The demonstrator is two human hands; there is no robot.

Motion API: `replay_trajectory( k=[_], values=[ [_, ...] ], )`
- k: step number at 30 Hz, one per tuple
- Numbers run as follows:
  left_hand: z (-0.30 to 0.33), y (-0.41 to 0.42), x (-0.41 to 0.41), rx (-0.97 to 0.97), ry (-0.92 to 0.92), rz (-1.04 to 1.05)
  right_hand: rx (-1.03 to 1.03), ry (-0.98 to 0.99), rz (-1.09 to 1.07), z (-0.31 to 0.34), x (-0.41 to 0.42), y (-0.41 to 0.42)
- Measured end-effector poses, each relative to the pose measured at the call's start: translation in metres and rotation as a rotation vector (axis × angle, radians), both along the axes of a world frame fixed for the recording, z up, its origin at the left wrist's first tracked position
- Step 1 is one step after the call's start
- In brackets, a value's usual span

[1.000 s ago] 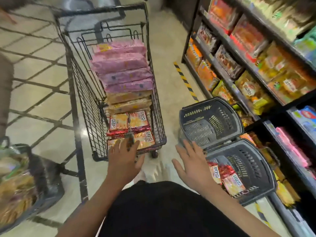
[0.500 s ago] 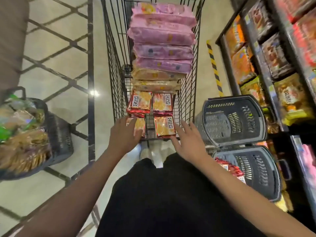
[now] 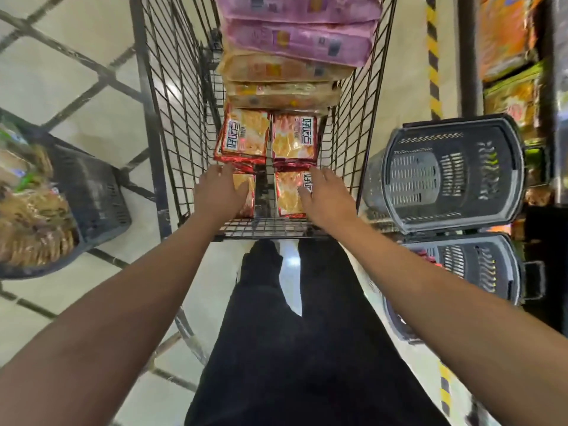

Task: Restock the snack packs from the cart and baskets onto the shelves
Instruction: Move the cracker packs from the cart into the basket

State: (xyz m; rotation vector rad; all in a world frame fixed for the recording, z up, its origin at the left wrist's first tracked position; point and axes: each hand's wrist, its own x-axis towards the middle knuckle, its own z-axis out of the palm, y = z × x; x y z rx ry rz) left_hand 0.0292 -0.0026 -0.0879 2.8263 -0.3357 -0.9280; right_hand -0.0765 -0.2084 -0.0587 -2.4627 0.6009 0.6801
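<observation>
The cart (image 3: pixel 172 124) held four red snack packs (image 3: pixel 244 136), two tan packs (image 3: pixel 282 69) and two pink packs (image 3: pixel 301 41). Three grey baskets (image 3: pixel 445 173) stood around it.

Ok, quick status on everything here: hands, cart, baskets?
left hand: open, resting on near-left red pack
right hand: open, fingers on near-right red pack
cart: loaded with red, tan and pink packs
left basket: full of snacks
upper right basket: empty, tipped on its side

Pink packs (image 3: pixel 302 41) — cropped, blurred.
</observation>
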Motion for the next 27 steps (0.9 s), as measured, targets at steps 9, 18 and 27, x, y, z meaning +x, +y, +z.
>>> replay_trajectory(
  k=[9, 18, 27],
  values=[
    [-0.11, -0.028, 0.048, -0.187, 0.111, 0.582, 0.129, 0.13, -0.561, -0.113, 0.072, -0.019],
    [-0.16, -0.036, 0.065, -0.436, 0.209, 1.108, 0.315, 0.117, -0.989, -0.168, 0.091, -0.02],
    [-0.089, -0.028, 0.05, -0.606, 0.177, 1.234, 0.351, -0.083, -1.088, -0.102, 0.078, -0.012]
  ],
)
